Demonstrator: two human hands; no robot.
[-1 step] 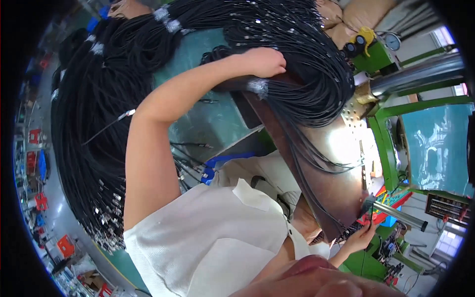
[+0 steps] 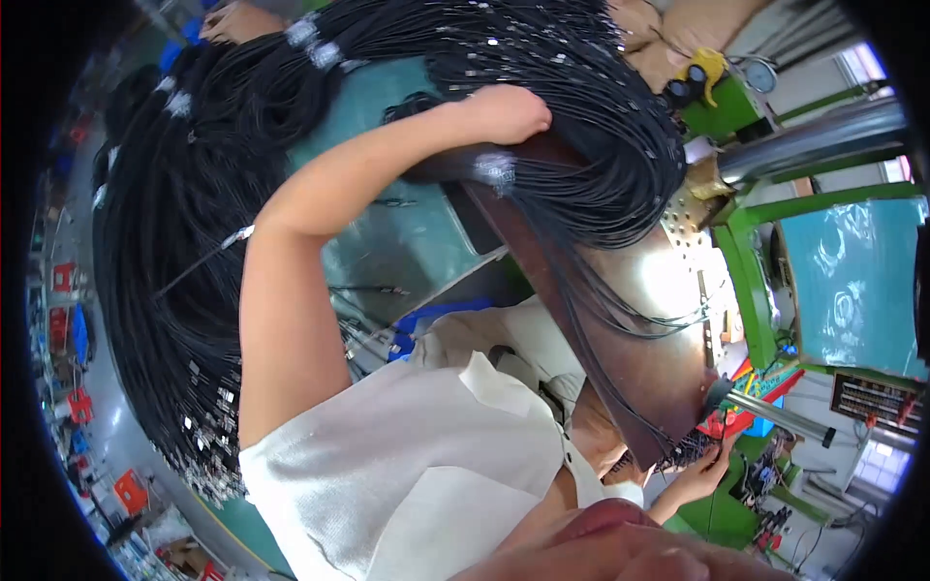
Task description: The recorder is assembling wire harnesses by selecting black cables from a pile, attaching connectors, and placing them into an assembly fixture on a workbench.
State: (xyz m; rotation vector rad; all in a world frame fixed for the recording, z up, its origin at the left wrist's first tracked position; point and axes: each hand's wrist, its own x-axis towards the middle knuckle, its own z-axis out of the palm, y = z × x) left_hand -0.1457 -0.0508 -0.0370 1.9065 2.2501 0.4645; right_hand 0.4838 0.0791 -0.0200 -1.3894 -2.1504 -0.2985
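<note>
My left hand [image 2: 511, 111] is curled over a thick bundle of black cables [image 2: 601, 184], its back toward me and its fingertips hidden. Clear wrap [image 2: 496, 171] binds the bundle just below the hand. From there loose cables run over the brown board [image 2: 635, 387] toward a brightly lit spot. At the lower right, my right hand [image 2: 699, 476] has its fingers drawn together beside the end of a metal cylinder [image 2: 780, 416] and a red bin [image 2: 728, 424]. What it holds, if anything, is too small to make out.
More black cables with silvery ends [image 2: 208, 426] hang at the left. A teal tabletop [image 2: 378, 242] shows under my left forearm. Green machine framing [image 2: 741, 276] stands at the right, with a gauge [image 2: 760, 76] above. Another person's hand [image 2: 242, 21] is at the far top left.
The whole view has shifted slightly left and up. Both hands keep nearly the same places against the cables and the board.
</note>
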